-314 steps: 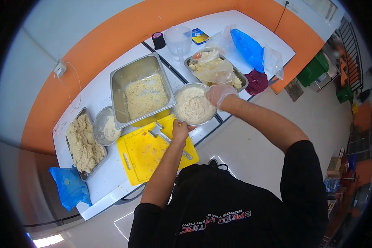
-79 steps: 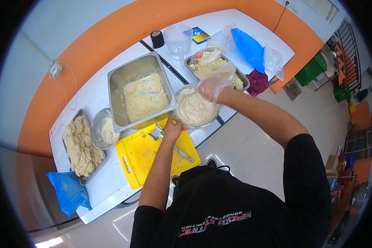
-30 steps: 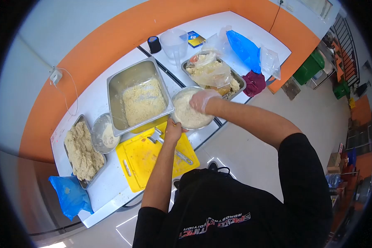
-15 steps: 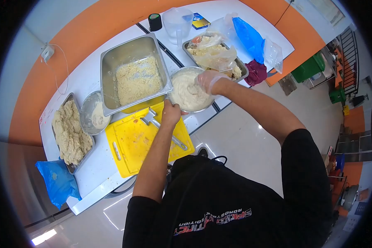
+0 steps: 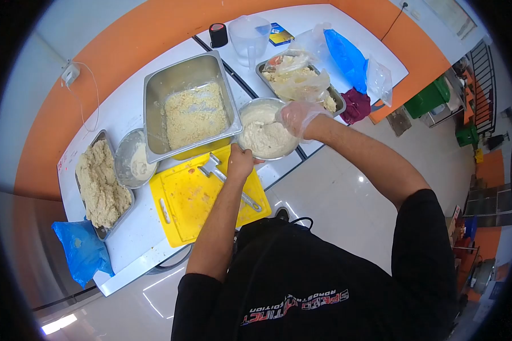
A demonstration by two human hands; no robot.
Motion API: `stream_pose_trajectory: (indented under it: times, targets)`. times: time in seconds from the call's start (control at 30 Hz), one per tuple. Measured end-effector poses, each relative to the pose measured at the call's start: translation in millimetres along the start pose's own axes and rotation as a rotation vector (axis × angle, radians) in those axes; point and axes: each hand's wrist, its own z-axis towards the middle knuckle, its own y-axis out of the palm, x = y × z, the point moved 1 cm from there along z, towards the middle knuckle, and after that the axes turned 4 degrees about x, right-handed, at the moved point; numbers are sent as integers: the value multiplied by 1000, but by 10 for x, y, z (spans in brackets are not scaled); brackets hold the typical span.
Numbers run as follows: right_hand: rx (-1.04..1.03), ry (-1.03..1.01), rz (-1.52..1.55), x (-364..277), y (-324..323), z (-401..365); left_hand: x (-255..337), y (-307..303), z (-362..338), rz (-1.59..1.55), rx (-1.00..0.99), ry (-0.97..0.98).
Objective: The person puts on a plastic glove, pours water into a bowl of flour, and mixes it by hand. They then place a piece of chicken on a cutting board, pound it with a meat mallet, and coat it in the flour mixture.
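A round metal bowl (image 5: 270,156) holds a pale, thick batter (image 5: 265,135) with swirled ridges. My left hand (image 5: 242,161) grips the bowl's near left rim, its fingers partly out of sight beneath. In a clear plastic glove, my right hand (image 5: 299,118) is curled at the right side of the bowl, its fingertips hidden; I cannot make out what they hold. Beside my left forearm a metal meat mallet (image 5: 227,181) lies on a yellow cutting board (image 5: 182,219) marked with stains. A deep steel pan (image 5: 153,108) of pale crumbs (image 5: 193,116) stands left of the bowl.
A tray (image 5: 340,102) of food under plastic sits behind my right hand. At left are a breaded heap (image 5: 101,184) on a tray and a floury bowl (image 5: 125,150). Farther back stand a clear jug (image 5: 249,37) and a black cylinder (image 5: 218,35). Blue bags (image 5: 347,59) lie at right.
My right hand has moved right, from over the batter to the bowl's right side, uncovering more batter. My left hand stays on the rim. The whole view has shifted slightly.
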Motion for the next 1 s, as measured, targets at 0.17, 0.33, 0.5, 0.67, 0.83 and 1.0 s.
stream_pose_trajectory:
  times: [0.17,0.33,0.5,0.67,0.83,1.0]
  targets:
    - [33,141,-187,-159,-653,-253,20,-59,19,39,-14,-92]
    - [86,176,-77,-144,-892,-420,-4,-212,145,136,29,-54]
    - [51,199,0,-97,-394,-323,-196,-259,316,243,61,36]
    - [-34,283,108,23,311,-174,-131,-271,237,100,47,18]
    - [-29,411,99,-13,-62,-455,-290,-363,457,307,133,112]
    - [-87,309,74,-205,-100,-473,-71,-428,470,494,159,160]
